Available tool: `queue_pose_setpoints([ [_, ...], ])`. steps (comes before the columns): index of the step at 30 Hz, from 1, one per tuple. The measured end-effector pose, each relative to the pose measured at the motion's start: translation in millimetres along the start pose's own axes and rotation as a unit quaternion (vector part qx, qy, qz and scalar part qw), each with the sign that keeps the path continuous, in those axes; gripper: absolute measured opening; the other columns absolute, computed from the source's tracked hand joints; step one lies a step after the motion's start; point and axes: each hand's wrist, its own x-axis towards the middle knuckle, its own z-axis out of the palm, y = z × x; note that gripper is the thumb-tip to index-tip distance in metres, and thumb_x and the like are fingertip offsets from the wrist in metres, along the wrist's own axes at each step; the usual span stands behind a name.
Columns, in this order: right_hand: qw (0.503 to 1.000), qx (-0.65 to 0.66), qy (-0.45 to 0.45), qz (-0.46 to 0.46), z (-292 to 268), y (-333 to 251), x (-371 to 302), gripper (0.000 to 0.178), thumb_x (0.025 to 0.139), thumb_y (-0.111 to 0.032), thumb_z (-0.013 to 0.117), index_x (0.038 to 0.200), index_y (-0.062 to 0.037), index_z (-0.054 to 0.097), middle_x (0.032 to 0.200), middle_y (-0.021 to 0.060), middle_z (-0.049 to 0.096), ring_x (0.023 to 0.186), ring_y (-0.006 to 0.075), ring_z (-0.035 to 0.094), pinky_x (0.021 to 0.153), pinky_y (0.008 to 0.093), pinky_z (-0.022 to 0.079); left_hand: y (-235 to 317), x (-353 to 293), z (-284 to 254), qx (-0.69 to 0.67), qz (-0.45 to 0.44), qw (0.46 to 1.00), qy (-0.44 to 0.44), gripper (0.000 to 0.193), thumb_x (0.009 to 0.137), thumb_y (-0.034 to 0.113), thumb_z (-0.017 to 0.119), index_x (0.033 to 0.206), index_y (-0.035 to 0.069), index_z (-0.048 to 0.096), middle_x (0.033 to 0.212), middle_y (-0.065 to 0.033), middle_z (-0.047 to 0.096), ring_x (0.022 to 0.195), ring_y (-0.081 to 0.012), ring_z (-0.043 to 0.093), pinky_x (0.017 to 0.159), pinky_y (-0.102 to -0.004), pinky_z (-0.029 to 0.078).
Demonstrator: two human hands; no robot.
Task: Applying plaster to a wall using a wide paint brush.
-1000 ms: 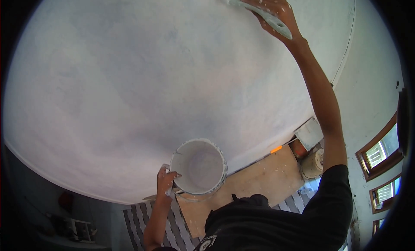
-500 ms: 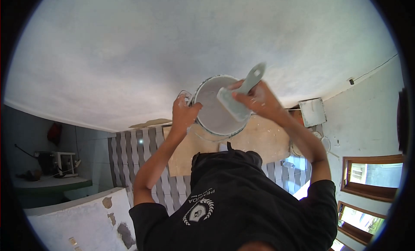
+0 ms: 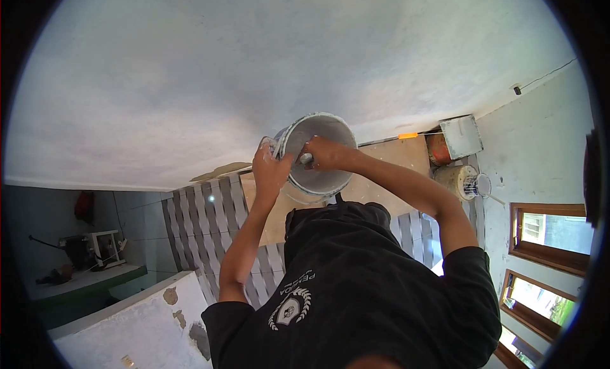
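A pale bucket (image 3: 335,129), its rim smeared with white paste, is tilted in front of my body close to the wall. My left hand (image 3: 271,171) is closed on its left rim, with the thumb over the edge; whitish paste marks the fingers. Inside the bucket, my right hand (image 3: 323,153) grips a putty scraper, and the pale end of the scraper's handle (image 3: 306,158) pokes out of the fist toward me. Most of the scraper's blade is hidden by the hand and the bucket's interior.
A white-coated wall (image 3: 286,58) rises ahead. Below lie a tan board (image 3: 397,162) and a patterned tile floor (image 3: 219,220). To the right are a square whitish panel (image 3: 462,139), an orange-handled tool (image 3: 408,136) and a paint-spattered pail (image 3: 452,178). Wood-framed windows (image 3: 549,232) line the right wall.
My right hand has moved down and left into the bucket with the scraper, which was above the opening earlier. The bucket is tilted more now. My left hand stays at its rim.
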Motion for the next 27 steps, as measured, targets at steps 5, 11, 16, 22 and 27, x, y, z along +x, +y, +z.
queue_pose_setpoints([
  [5,1.0,-0.015,0.001,0.012,-3,-4,7,0.034,0.069,-0.016,0.077,0.102,-0.0065,0.07,0.098,0.0186,0.066,0.099,0.0364,0.06,0.088,0.0446,0.047,2,2,-2,0.002,0.013,1.0,-0.001,0.033,0.066,0.02,0.064,0.086,-0.004,0.054,0.082,-0.0236,0.06,0.077,-0.0433,0.056,0.072,-0.0449,0.046],
  [11,0.992,0.071,0.1,-0.028,-66,-18,-28,0.03,0.07,-0.014,0.078,0.099,-0.0084,0.073,0.097,0.0142,0.07,0.091,0.0285,0.064,0.084,0.0377,0.049,8,4,-9,-0.058,-0.002,0.998,0.014,0.029,0.065,0.017,0.064,0.084,-0.003,0.054,0.074,-0.0181,0.057,0.066,-0.0333,0.054,0.066,-0.0402,0.045],
  [16,0.964,0.241,0.115,-0.004,-139,-43,-75,0.029,0.073,-0.012,0.079,0.099,-0.0027,0.072,0.09,0.0104,0.072,0.085,0.0189,0.066,0.078,0.0317,0.051,17,8,-16,-0.138,-0.038,0.99,0.005,0.025,0.062,0.013,0.066,0.08,-0.001,0.054,0.066,-0.0081,0.053,0.06,-0.0177,0.048,0.058,-0.0338,0.041],
  [22,0.878,0.423,0.22,0.045,-171,-70,-112,0.029,0.075,-0.012,0.077,0.099,0.0034,0.069,0.085,0.0112,0.069,0.078,0.0161,0.066,0.069,0.028,0.053,38,9,-25,-0.168,-0.046,0.985,-0.009,0.023,0.062,0.01,0.066,0.079,-0.002,0.054,0.065,-0.0065,0.053,0.061,-0.0159,0.049,0.057,-0.0329,0.041],
  [27,0.823,0.479,0.307,0.012,-183,-88,-129,0.029,0.077,-0.015,0.074,0.099,0.0029,0.068,0.085,0.0094,0.069,0.076,0.0175,0.067,0.066,0.028,0.055,45,7,-37,-0.161,0.039,0.986,-0.002,0.026,0.061,0.011,0.068,0.08,-0.001,0.056,0.072,-0.0104,0.059,0.063,-0.0184,0.052,0.06,-0.0332,0.044],
])
